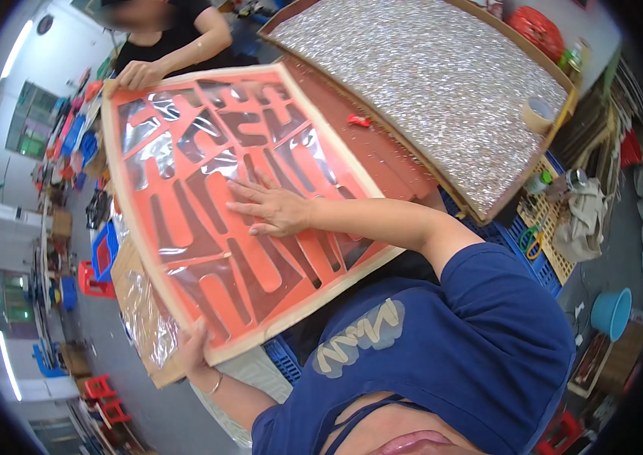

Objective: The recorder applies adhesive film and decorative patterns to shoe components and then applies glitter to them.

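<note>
A large wood-edged frame [128,199] holds an orange stencil-like sheet [239,199] with curved cut-out shapes and shiny clear film over them. My left hand [194,343] grips the frame's near left corner; a bracelet is on that wrist. Flat on the middle of the sheet lies my right hand [280,212], fingers spread, holding nothing. At the far left corner a co-worker's hand [139,74] holds the same frame. What lies beneath the frame is mostly hidden.
Right of the frame stands a shallow tray [443,176] of glittering silver bits, with a tape roll [538,115] on it. A small red object [359,120] lies on the brown board between. Scissors [531,241] rest on a blue crate. A blue basin [611,314] is farther right.
</note>
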The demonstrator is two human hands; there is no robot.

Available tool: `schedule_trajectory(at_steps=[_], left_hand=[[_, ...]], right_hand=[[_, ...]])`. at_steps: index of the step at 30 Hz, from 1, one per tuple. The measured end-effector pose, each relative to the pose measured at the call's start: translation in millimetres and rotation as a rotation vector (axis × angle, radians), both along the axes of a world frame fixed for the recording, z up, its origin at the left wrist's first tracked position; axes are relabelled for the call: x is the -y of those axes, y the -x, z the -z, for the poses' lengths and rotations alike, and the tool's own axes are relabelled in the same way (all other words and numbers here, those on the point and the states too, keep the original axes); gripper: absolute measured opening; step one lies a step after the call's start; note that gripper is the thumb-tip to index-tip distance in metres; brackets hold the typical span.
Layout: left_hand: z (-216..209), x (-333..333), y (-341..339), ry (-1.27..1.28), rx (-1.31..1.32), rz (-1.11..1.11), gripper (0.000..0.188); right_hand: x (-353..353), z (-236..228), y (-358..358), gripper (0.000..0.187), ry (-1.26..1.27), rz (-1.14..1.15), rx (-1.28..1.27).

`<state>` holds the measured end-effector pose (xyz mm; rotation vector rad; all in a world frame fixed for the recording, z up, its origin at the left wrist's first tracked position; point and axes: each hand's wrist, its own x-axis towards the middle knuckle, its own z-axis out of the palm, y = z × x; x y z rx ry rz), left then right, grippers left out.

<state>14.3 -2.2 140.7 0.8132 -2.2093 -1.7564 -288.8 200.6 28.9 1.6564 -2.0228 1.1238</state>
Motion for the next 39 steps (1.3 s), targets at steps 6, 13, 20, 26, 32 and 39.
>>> schedule_trajectory(at_steps=[6,13,20,26,32,39], left_hand=[[-70,-39,21,-0.053,-0.265,0.094,0.035],[-178,-130,114,-0.238,-0.422,0.812,0.031],[-213,-253,261,-0.249,-0.304,0.81,0.057],[-184,-445,368,-0.471,-0.125,1.221,0.026],[-129,-552,426,-0.451,-0.041,1.011,0.026],[-192,-378,528,-0.572,-0.198,1.25,0.022]], right_hand=[[-81,-70,6,0.06,0.414,-0.23,0.408],[-301,-82,54,0.068,-0.566,0.989,0.368],[-434,-19,2,0.059,-0.889,0.715,0.068],[-449,-71,1,0.052,0.381,0.295,0.687],[-492,-73,79,0.042,0.35,0.861,0.814],[-551,-5,149,0.07,-0.201,1.102,0.493]])
